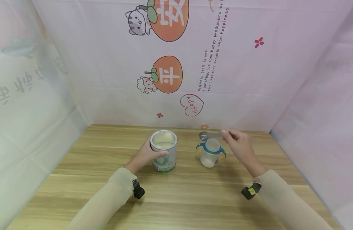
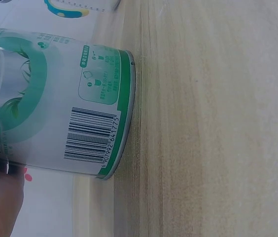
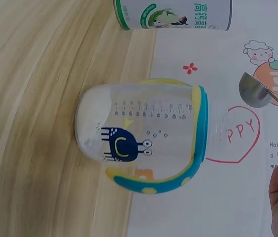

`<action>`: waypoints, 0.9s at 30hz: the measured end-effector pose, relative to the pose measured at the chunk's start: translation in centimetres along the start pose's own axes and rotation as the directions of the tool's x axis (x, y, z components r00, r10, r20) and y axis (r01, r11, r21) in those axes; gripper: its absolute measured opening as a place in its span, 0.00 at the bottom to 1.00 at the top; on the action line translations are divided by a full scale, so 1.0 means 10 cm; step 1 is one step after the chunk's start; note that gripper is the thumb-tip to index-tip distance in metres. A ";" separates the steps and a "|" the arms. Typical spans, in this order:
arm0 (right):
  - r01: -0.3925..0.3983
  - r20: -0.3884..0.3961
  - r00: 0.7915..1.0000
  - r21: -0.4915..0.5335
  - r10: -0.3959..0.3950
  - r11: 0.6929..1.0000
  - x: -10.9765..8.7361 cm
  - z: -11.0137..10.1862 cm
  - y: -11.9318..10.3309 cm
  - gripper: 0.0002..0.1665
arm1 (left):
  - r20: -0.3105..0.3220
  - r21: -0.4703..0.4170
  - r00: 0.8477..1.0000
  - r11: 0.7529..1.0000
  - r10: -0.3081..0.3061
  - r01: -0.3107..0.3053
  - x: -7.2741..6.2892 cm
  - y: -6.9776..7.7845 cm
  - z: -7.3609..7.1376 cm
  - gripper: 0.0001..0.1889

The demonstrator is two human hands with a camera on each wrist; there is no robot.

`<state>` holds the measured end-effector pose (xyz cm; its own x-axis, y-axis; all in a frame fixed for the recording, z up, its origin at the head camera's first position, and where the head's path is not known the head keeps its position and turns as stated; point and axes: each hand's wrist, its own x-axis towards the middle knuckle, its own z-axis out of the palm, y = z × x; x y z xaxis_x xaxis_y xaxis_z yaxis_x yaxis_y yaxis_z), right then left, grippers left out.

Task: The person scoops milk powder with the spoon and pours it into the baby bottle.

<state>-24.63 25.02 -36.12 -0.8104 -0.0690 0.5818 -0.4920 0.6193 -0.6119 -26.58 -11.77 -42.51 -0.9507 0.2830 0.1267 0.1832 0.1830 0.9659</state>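
Bottle (image 1: 208, 157) between the hands (image 1: 146, 155) (image 1: 241, 146); tin (image 1: 170, 158) in left, spoon (image 1: 203, 136) in right.

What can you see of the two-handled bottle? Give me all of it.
The bottle looks like see-through plastic, printed with measuring marks and a dark blue cartoon creature. A blue-and-yellow collar circles it below the uncapped neck, with two curved handles in the same colours. Something white lies in the bottom. It stands upright on the wooden table, right of the can and apart. Besides the table, nothing touches it; the spoon in the right hand is above its neck.
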 end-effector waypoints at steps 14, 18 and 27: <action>0.020 0.051 0.998 0.103 -0.025 0.995 0.11 0.23 -0.20 0.17 | 0.001 0.000 1.000 1.000 0.016 -0.016 -0.01 -0.01 0.01 0.51; 0.035 0.053 0.998 0.120 -0.041 0.992 0.14 0.30 -0.26 0.16 | 0.003 -0.006 1.000 1.000 0.017 -0.017 0.00 -0.02 0.01 0.51; 0.063 0.079 0.994 0.159 -0.076 0.985 0.22 0.47 -0.38 0.15 | -0.016 -0.002 1.000 1.000 0.008 -0.008 0.00 -0.03 0.01 0.51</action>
<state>-26.01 18.86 -35.03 -0.7929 -0.1773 0.5830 -0.5866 0.4811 -0.6515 -26.64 -11.74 -42.78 -0.9532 0.2690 0.1380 0.1903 0.1792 0.9652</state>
